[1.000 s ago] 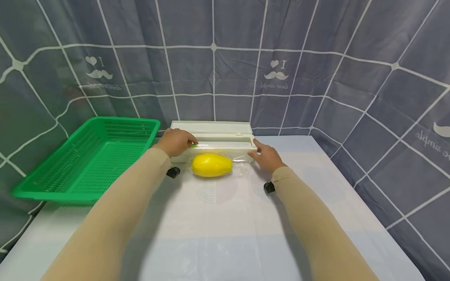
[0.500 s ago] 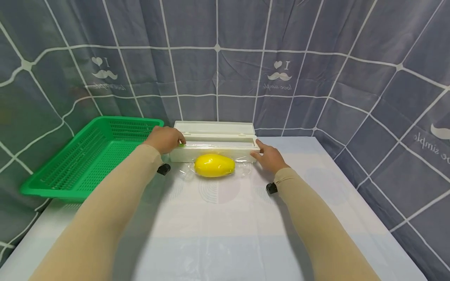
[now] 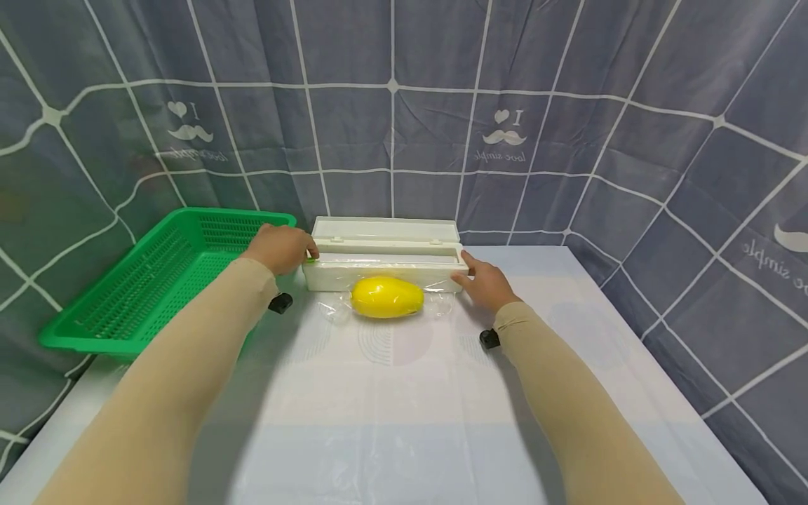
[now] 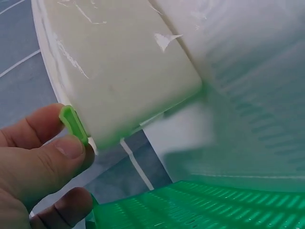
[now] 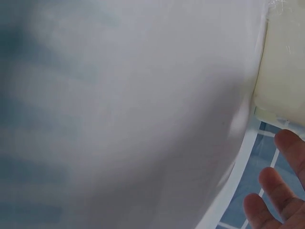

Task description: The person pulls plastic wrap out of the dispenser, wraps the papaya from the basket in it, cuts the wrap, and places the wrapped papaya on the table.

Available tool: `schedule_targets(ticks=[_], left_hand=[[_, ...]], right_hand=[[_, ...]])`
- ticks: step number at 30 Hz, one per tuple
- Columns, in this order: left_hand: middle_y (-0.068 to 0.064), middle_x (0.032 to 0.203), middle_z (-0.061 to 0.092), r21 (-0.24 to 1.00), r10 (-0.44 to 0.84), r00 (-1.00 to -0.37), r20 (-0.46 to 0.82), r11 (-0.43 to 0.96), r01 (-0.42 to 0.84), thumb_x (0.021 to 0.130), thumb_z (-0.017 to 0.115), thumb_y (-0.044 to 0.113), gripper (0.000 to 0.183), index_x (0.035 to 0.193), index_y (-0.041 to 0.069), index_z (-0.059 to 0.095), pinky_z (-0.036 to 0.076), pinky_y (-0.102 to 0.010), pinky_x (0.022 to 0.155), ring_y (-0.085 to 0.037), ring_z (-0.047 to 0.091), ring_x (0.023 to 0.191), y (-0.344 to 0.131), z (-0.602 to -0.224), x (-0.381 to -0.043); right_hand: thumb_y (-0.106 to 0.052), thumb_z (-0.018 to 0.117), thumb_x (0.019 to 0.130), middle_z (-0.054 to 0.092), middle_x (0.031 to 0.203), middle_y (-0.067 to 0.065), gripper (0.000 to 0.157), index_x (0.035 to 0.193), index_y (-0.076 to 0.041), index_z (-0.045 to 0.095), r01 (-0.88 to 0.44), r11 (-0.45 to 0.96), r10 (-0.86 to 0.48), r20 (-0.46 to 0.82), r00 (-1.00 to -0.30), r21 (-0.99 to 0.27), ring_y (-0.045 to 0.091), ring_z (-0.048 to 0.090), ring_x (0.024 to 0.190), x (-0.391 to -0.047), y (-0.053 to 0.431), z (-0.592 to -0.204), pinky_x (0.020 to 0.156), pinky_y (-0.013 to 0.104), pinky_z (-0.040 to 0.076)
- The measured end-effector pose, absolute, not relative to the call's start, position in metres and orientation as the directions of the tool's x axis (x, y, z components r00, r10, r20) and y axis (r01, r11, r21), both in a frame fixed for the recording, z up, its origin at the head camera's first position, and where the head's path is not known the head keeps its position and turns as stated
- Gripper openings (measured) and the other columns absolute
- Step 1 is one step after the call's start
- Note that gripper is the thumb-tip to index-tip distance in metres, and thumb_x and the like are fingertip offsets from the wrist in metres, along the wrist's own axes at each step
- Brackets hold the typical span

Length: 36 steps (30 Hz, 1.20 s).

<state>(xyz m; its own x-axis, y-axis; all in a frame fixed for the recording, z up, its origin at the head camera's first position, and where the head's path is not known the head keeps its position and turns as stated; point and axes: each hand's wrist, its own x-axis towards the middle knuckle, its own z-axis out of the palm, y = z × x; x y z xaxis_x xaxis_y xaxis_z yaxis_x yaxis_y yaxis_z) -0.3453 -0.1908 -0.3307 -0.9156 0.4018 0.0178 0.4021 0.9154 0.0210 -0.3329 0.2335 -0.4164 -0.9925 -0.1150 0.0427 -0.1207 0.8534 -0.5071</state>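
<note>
- Left hand (image 4: 40, 167) pinches green slider (image 4: 75, 126) at box's (image 3: 323, 281) left end, likely finishing a cut.
- Right hand (image 3: 485, 283), fingers loosely spread, steadies box's right end.
- Next probably calls for releasing slider.

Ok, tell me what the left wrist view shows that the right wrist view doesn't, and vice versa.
Only left wrist: the left hand pinching a green tab, and the green basket.
Only right wrist: the right hand, fingers near the white box's end.
Both: part of that box, the pale tabletop and the gridded curtain.
</note>
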Motion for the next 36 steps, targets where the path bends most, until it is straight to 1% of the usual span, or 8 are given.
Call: schedule_targets(ticks=[9,12,14,16,19,22,28,36], left_hand=[[-0.01,0.13,0.074,0.074,0.396,-0.918,-0.02,0.916,0.394,0.103,0.057,0.002,0.035,0.125,0.019,0.078,0.032,-0.077,0.114,-0.037,0.071,0.115,-0.189,-0.332,-0.346],[-0.009,0.128,0.075,0.087,0.398,-0.917,-0.036,0.915,0.394,0.105,0.06,0.011,0.027,0.125,0.017,0.077,0.033,-0.077,0.113,-0.033,0.071,0.113,-0.188,-0.333,-0.345],[-0.009,0.124,0.076,0.095,0.402,-0.915,-0.032,0.913,0.397,0.105,0.064,0.02,0.023,0.122,0.014,0.078,0.035,-0.076,0.111,-0.031,0.072,0.107,-0.185,-0.334,-0.344],[-0.008,0.12,0.077,0.11,0.403,-0.915,-0.015,0.91,0.399,0.104,0.067,0.028,0.026,0.121,0.012,0.079,0.036,-0.075,0.109,-0.029,0.072,0.102,-0.182,-0.337,-0.343],[-0.008,0.119,0.078,0.127,0.404,-0.914,0.022,0.906,0.404,0.102,0.071,0.03,0.029,0.122,0.011,0.078,0.04,-0.072,0.107,-0.03,0.072,0.101,-0.177,-0.342,-0.342],[-0.008,0.12,0.078,0.126,0.407,-0.912,0.054,0.903,0.411,0.101,0.073,0.028,0.029,0.124,0.012,0.077,0.043,-0.067,0.104,-0.032,0.071,0.105,-0.172,-0.346,-0.341],[-0.007,0.116,0.079,0.125,0.394,-0.915,0.086,0.907,0.402,0.101,0.071,0.02,0.02,0.118,0.013,0.079,0.044,-0.059,0.1,-0.035,0.067,0.103,-0.167,-0.348,-0.339],[-0.006,0.109,0.079,0.143,0.382,-0.915,0.126,0.906,0.398,0.1,0.073,0.014,0.012,0.108,0.013,0.081,0.043,-0.055,0.096,-0.03,0.062,0.096,-0.167,-0.35,-0.341]], right_hand=[[-0.047,0.059,0.107,0.059,0.15,0.022,0.077,0.169,-0.019,0.022,-0.114,0.857,-0.12,0.02,-0.993,-0.503,0.042,0.052,0.144,-0.333,0.235,-0.416,0.123,0.056,0.038],[-0.046,0.059,0.107,0.059,0.15,0.023,0.078,0.169,-0.018,0.021,-0.117,0.862,-0.129,0.011,-0.992,-0.492,0.042,0.054,0.142,-0.333,0.235,-0.414,0.122,0.055,0.039],[-0.046,0.058,0.107,0.06,0.149,0.024,0.078,0.169,-0.017,0.021,-0.124,0.869,-0.138,0.006,-0.99,-0.479,0.042,0.055,0.14,-0.333,0.234,-0.413,0.121,0.055,0.041],[-0.046,0.058,0.107,0.06,0.148,0.025,0.078,0.169,-0.016,0.02,-0.128,0.876,-0.144,0.0,-0.99,-0.464,0.042,0.057,0.139,-0.333,0.234,-0.411,0.12,0.055,0.042],[-0.046,0.057,0.108,0.059,0.148,0.026,0.077,0.169,-0.015,0.02,-0.125,0.884,-0.146,-0.011,-0.989,-0.451,0.042,0.057,0.138,-0.333,0.233,-0.409,0.119,0.055,0.042],[-0.045,0.056,0.108,0.059,0.149,0.027,0.077,0.169,-0.015,0.019,-0.116,0.888,-0.14,-0.023,-0.99,-0.445,0.042,0.057,0.138,-0.333,0.232,-0.406,0.119,0.056,0.042],[-0.046,0.054,0.109,0.056,0.151,0.026,0.078,0.17,-0.015,0.017,-0.113,0.898,-0.144,-0.041,-0.989,-0.425,0.042,0.055,0.14,-0.335,0.23,-0.403,0.121,0.055,0.04],[-0.047,0.056,0.108,0.051,0.157,0.024,0.079,0.169,-0.015,0.019,-0.114,0.898,-0.149,-0.051,-0.987,-0.426,0.044,0.047,0.147,-0.334,0.233,-0.396,0.124,0.057,0.035]])
